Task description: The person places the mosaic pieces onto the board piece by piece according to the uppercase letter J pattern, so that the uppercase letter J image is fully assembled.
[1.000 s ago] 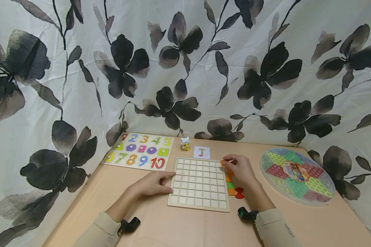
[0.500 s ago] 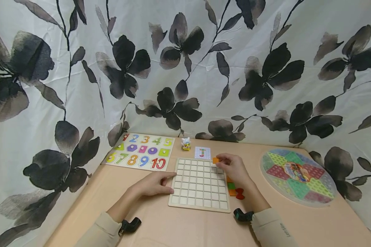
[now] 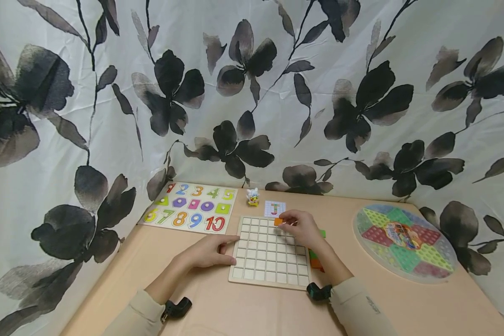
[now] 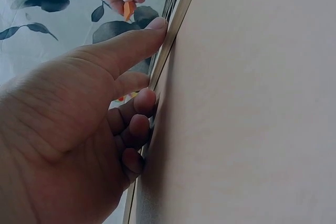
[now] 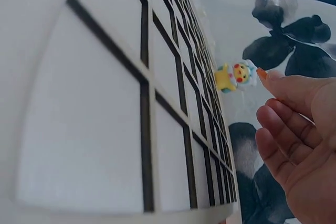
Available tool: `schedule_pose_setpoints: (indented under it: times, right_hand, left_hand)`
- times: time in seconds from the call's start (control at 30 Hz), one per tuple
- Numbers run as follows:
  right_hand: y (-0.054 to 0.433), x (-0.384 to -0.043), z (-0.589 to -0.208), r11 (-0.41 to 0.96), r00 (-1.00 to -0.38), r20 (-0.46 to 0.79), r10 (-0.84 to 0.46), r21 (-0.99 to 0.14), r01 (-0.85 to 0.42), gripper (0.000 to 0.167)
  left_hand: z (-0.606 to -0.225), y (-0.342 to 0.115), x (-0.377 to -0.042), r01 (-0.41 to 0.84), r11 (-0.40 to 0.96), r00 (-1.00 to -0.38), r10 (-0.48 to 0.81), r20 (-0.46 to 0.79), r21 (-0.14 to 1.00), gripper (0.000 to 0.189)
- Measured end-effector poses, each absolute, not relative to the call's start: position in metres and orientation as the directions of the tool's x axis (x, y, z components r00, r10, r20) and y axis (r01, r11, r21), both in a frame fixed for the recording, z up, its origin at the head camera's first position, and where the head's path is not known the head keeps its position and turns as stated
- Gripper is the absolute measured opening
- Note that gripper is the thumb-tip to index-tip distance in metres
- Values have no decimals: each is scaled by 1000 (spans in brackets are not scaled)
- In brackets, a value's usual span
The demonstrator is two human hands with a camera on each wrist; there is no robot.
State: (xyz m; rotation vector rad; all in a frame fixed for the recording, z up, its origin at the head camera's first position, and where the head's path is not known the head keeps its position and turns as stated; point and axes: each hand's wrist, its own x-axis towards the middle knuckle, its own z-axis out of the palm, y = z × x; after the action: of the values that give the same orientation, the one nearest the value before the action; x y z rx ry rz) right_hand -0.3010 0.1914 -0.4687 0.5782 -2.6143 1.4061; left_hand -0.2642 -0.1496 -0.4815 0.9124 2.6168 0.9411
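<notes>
A pale wooden grid board (image 3: pixel 262 256) lies flat on the table in the head view. My left hand (image 3: pixel 207 251) touches its left edge, thumb and index finger spread apart along the rim; the left wrist view shows the other fingers (image 4: pixel 137 125) loosely bent there. Between the thumb and fingertips of my right hand (image 3: pixel 303 228) is a small orange square tile (image 3: pixel 278 221), over the board's far rows. Green tiles (image 3: pixel 322 233) and orange-red tiles (image 3: pixel 316 263) lie along the board's right side, partly hidden by the right hand and forearm.
Behind the board lie a small pattern card (image 3: pixel 275 208) and a toy figure (image 3: pixel 253 197). A number puzzle board (image 3: pixel 187 207) is at the back left, and a round patterned box (image 3: pixel 403 238) at the right. A flowered curtain (image 3: pixel 294 116) hangs behind the table.
The right hand has carried the orange tile leftward from the board's right side to above its far edge. The left hand has stayed at the left edge.
</notes>
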Motion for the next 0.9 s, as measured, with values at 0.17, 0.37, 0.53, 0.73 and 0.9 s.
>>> schedule_pose_setpoints:
  times: [0.17, 0.37, 0.53, 0.73, 0.9]
  right_hand:
    - [183, -306, -468, 510, -925, 250, -285, -778, -367, 24]
    - [173, -312, -467, 508, -934, 198, -298, -795, -331, 25]
    - [166, -319, -471, 525, -929, 161, -334, -787, -325, 24]
    - [160, -322, -473, 530, -911, 137, -389, -775, -343, 21]
    - [155, -321, -474, 547, -908, 130, -399, -761, -349, 20]
  left_hand:
    - [-481, -150, -263, 477, 608, -788, 616, 2, 635, 72]
    - [-481, -149, -264, 478, 600, -787, 617, 10, 641, 71]
    - [-483, -149, -265, 476, 599, -789, 615, 11, 644, 72]
    - [-483, -149, -265, 472, 607, -793, 609, 8, 640, 72]
    - [-483, -149, -265, 467, 610, -795, 607, 2, 640, 73]
